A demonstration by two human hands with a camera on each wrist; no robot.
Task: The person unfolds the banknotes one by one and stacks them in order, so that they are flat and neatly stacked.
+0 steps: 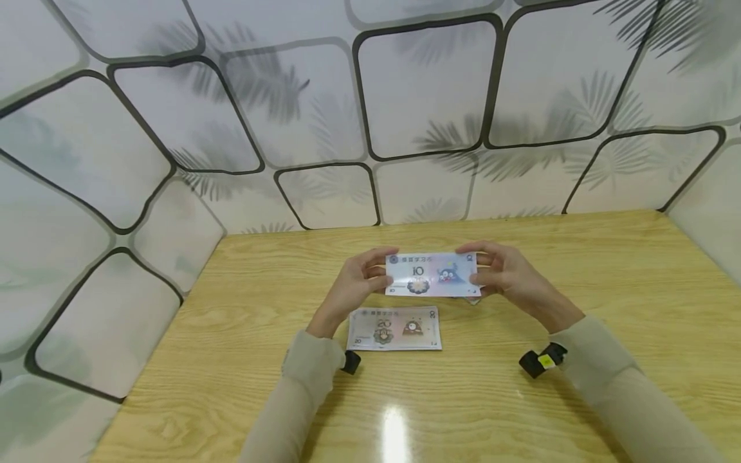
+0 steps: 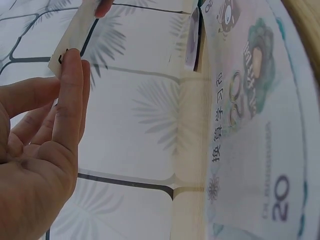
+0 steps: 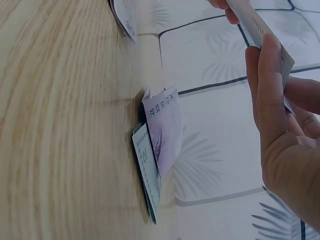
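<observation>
Both hands hold up a play-money 10 note (image 1: 431,274), its printed face toward the head camera. My left hand (image 1: 360,276) pinches its left end between thumb and fingers, and my right hand (image 1: 509,273) does the same at the right end. Below and slightly left of it, a 20 note (image 1: 395,328) lies flat on the table, large in the left wrist view. In the right wrist view, a purple note (image 3: 167,132) and a greenish note (image 3: 147,172) lie on the table, bent and overlapping. From the head camera the held note hides most of them.
The wooden tabletop (image 1: 231,360) runs back to a pale wall (image 1: 428,90) with dark outlines and leaf patterns. A similar panel (image 1: 75,308) stands along the left side. Small black devices (image 1: 534,364) sit at the wrists, and light glares off the table's near part.
</observation>
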